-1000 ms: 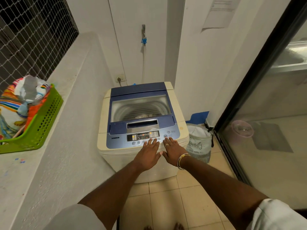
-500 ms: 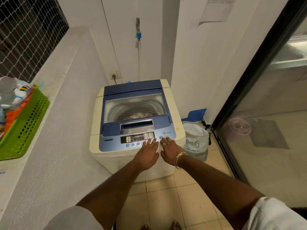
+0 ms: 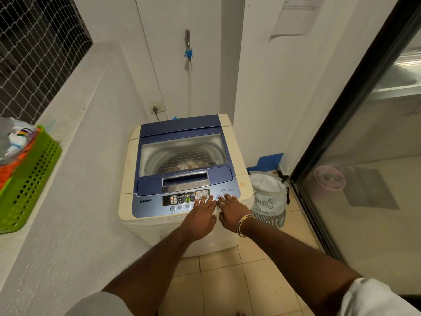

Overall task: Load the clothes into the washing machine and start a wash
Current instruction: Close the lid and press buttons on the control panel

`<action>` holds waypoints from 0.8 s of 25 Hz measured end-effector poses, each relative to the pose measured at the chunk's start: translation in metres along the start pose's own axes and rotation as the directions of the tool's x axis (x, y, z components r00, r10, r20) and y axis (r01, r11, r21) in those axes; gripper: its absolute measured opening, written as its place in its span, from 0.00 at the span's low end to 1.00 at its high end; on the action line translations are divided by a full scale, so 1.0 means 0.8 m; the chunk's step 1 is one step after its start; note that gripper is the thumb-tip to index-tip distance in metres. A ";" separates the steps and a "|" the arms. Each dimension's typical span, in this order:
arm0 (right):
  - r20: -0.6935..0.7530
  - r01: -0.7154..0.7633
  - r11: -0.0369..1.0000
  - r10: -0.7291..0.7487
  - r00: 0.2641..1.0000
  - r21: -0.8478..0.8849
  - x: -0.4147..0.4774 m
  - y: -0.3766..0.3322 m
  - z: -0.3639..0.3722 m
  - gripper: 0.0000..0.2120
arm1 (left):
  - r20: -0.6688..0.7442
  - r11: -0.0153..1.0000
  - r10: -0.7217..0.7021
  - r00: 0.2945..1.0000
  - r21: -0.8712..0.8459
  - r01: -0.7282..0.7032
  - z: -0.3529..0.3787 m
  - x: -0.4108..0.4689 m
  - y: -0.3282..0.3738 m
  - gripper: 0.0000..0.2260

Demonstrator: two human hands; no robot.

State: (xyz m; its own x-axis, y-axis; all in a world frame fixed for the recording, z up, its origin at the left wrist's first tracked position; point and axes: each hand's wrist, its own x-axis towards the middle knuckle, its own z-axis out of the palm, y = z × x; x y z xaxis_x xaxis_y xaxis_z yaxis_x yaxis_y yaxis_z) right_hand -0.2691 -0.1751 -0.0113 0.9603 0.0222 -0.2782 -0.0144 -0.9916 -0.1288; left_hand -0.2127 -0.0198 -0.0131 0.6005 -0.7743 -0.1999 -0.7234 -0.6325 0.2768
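Washer: top-loader, cream body, blue lid, standing on tiled floor in a corner against white walls. Lid is lying shut; clothes are showing through its window, inside the drum. Control panel is displaying green digits.

Left hand: lying flat, fingers spread, tips touching the panel's right part, gripping nothing.

Right hand: resting just beside the left, fingers extended to the buttons under the power key, gripping nothing; ring and bracelets showing.

Laundry bag: sitting on the floor just right of the washer.

Green basket: sitting on the left ledge, holding colourful items, well apart from the washer.

Glass door: running along the right.
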 end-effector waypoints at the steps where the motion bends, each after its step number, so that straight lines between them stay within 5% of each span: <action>1: 0.001 0.000 1.000 0.000 1.000 -0.008 0.001 0.000 0.000 0.28 | -0.002 1.000 0.000 1.000 -0.009 0.000 0.000 0.001 0.000 0.25; 20: 0.172 -0.074 0.986 0.100 0.980 -0.151 0.022 -0.030 -0.050 0.21 | -0.031 1.000 -0.024 0.999 -0.019 0.024 -0.009 -0.020 -0.012 0.26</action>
State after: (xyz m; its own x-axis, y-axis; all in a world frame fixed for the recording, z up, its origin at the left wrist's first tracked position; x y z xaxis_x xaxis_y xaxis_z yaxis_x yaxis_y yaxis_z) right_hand -0.2406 -0.1560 0.0251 0.8917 -0.0549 -0.4492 -0.0429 -0.9984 0.0369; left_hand -0.2131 -0.0016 -0.0061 0.6282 -0.7575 -0.1778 -0.7023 -0.6503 0.2897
